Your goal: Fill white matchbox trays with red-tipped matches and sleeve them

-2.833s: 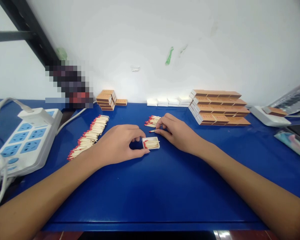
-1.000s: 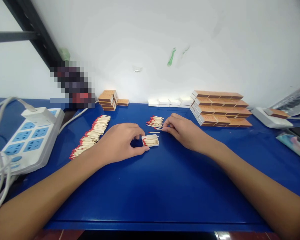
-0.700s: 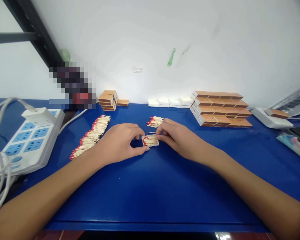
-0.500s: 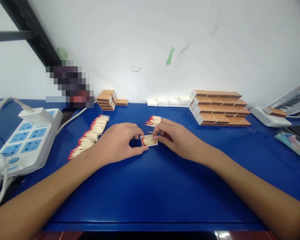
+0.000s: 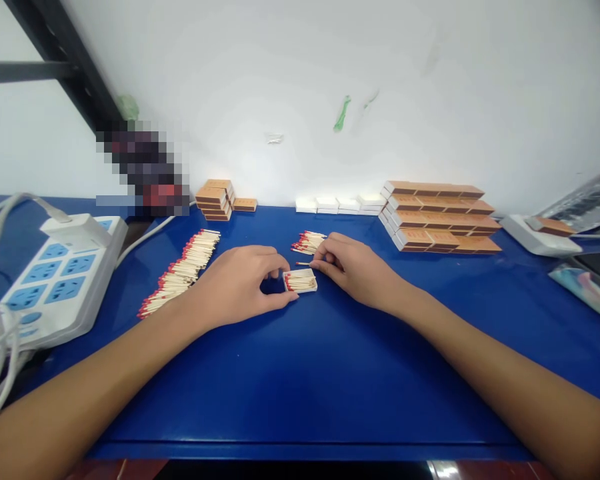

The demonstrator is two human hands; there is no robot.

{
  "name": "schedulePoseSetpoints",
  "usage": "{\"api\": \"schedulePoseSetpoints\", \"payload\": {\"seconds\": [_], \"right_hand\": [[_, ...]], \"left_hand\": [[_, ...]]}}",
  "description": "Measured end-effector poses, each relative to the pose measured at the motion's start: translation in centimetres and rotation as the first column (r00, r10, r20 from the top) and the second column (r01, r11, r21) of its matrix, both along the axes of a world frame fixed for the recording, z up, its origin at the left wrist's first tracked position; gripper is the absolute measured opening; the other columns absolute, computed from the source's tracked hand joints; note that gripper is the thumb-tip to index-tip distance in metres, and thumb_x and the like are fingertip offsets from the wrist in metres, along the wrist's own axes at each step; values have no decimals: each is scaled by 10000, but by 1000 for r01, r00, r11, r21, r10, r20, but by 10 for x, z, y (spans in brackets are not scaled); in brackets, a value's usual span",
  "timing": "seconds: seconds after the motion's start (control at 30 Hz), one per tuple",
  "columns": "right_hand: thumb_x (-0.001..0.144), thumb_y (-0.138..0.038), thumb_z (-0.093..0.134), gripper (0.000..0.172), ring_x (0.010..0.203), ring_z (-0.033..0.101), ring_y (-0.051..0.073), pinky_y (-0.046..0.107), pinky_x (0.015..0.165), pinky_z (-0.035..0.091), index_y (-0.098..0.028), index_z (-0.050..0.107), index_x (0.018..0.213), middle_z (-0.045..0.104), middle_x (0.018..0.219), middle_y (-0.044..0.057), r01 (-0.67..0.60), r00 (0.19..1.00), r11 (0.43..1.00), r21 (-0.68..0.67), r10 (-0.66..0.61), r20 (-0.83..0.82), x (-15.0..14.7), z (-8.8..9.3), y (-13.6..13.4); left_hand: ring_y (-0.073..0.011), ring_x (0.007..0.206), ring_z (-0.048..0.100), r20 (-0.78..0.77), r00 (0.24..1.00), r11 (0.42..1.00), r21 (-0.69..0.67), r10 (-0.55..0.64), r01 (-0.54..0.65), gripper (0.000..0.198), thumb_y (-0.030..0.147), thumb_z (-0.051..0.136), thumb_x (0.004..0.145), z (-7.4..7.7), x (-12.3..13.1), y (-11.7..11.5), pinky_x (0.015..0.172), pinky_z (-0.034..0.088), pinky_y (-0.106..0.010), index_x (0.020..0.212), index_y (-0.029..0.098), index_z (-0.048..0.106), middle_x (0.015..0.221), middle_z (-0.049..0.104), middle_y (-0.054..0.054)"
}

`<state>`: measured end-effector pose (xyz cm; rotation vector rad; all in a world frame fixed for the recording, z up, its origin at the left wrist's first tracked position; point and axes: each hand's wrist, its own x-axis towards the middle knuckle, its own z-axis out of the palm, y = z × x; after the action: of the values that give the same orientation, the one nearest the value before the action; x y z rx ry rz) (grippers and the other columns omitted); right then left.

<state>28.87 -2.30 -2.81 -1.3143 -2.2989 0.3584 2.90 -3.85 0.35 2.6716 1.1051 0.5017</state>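
A small white matchbox tray (image 5: pixel 301 281) holding red-tipped matches lies on the blue table (image 5: pixel 300 373). My left hand (image 5: pixel 237 283) curls around the tray's left end, thumb and forefinger pinching it. My right hand (image 5: pixel 353 267) rests just right of the tray, its fingertips pinched on a single match (image 5: pixel 303 264) lying beyond the tray. A small heap of loose matches (image 5: pixel 309 243) sits directly behind that match.
A long row of matches (image 5: pixel 180 272) lies to the left. A white and blue power strip (image 5: pixel 50 280) with cables is at far left. Brown matchbox stacks (image 5: pixel 437 217), a smaller stack (image 5: pixel 219 199) and white trays (image 5: pixel 337 204) line the wall.
My right hand went from the small heap to the tray, then drew back a little and now pinches a single match behind the tray. The left hand has stayed on the tray.
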Motion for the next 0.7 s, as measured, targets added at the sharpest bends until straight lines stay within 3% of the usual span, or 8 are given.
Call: {"api": "schedulePoseSetpoints", "payload": {"seconds": [0.13,0.23,0.37,0.7], "right_hand": [[996,-257,660,129,691,512,151,298,654,378,-201,623,886,598,854,13,49,998,997,56,-47,-40,-7,-3,3],[998,-234,643,39,698,521,151,296,668,381,-203,654,977,629,890,19,39,997,997,68,-35,-66,-11,-5,5],[1018,-231,610,108,727,546,157,298,701,392,-219,704,1069,641,922,29,1,999,996,90,4,-54,-11,-5,5],[1008,-277,645,82,720,529,161,297,680,391,-205,644,970,632,919,34,-4,998,997,74,9,-65,-6,-4,6]], "left_hand": [[-202,845,675,-5,1000,1000,0,0,0,258,456,756,903,0,0,-1,728,469,-310,1000,217,748,920,725,-18],[-196,841,673,-6,1000,1000,2,-4,4,258,455,757,903,0,0,0,730,472,-309,1001,216,748,919,725,-15],[-196,838,670,-6,1000,1000,4,-6,6,261,456,753,904,0,0,1,730,476,-313,1002,214,749,917,722,-15],[-200,840,668,-7,1000,1000,-4,1,-1,256,447,755,905,1,0,-1,730,469,-314,1008,212,747,921,720,-20]]}}
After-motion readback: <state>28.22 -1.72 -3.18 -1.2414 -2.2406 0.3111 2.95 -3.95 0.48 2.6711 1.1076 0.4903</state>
